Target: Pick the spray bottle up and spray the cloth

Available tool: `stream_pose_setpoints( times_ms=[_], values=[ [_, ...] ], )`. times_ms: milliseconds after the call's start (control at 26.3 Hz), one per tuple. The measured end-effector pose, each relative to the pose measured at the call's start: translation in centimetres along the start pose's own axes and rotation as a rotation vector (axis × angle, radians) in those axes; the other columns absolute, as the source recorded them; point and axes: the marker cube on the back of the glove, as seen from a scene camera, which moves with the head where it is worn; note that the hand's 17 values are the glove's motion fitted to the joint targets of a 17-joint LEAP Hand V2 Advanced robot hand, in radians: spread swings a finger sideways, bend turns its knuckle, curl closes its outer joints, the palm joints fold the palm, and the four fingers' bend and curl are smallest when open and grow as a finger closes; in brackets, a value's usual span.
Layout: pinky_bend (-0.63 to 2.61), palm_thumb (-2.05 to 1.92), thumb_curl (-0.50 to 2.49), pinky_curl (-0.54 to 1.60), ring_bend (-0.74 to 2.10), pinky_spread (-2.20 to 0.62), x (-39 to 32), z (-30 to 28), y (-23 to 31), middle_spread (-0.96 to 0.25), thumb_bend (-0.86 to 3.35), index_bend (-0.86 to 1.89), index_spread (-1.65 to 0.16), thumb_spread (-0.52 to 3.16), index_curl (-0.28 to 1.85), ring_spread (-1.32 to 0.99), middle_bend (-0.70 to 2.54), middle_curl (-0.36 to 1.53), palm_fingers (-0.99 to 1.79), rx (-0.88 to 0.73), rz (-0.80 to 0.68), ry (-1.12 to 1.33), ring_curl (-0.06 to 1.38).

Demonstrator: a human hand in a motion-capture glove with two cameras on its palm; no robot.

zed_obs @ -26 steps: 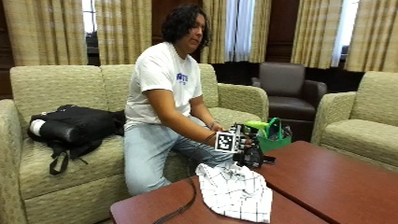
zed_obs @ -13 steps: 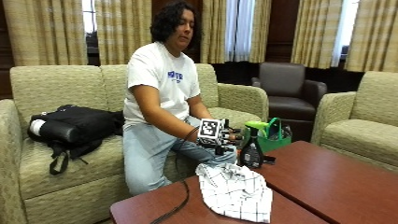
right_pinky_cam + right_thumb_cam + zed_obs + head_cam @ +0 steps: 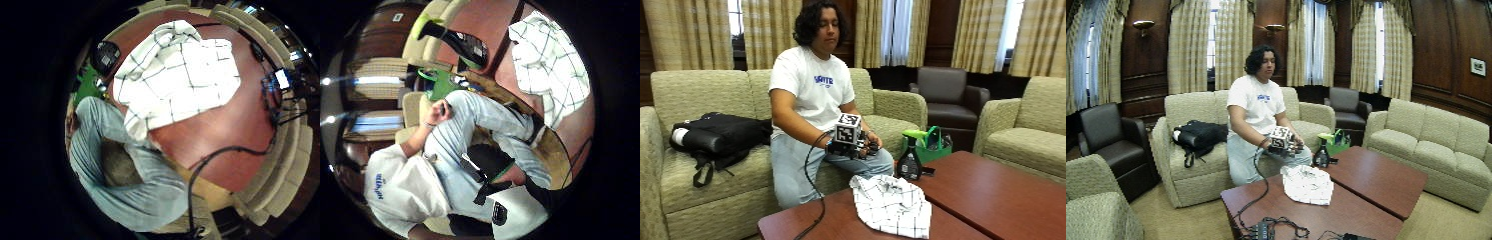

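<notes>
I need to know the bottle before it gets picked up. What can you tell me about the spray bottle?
The spray bottle stands upright near the edge of the reddish-brown wooden table, on the side by the person. Its body is dark with a label on the front, and it carries a bright green trigger head on top. It looks like plastic. Nothing holds it: the gloved right hand is apart from it, over the person's lap. The checked white cloth lies close beside it on the table. Behind it is a green bag.

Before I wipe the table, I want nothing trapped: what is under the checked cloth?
The checked cloth lies crumpled on the brown table, one edge hanging over the near side. Only tabletop shows around it; whatever its folds cover cannot be seen.
</notes>
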Motion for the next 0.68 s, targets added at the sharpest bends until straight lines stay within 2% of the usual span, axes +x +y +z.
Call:
stream_pose_setpoints(
  times_ms=[114,304,684],
  values=[
    [0.38,0.41,0.35,0.33,0.29,0.18,2.1,-2.3,0.2,-0.25,-0.04,0.18,-0.49,0.84,0.24,-0.23,0.20,0.35,0.05,0.027,-0.042,0.253,0.29],
    [0.38,0.40,0.35,0.33,0.29,0.18,0.8,-1.1,3.1,-0.25,-0.04,0.16,-0.49,0.85,0.24,-0.23,0.18,0.34,0.04,-0.009,-0.112,0.477,0.29],
    [0.41,0.38,0.34,0.34,0.29,0.18,-0.4,0.4,6.1,-0.22,-0.04,0.14,-0.50,0.86,0.24,-0.23,0.18,0.33,0.03,-0.021,-0.110,0.399,0.29]
  ],
)
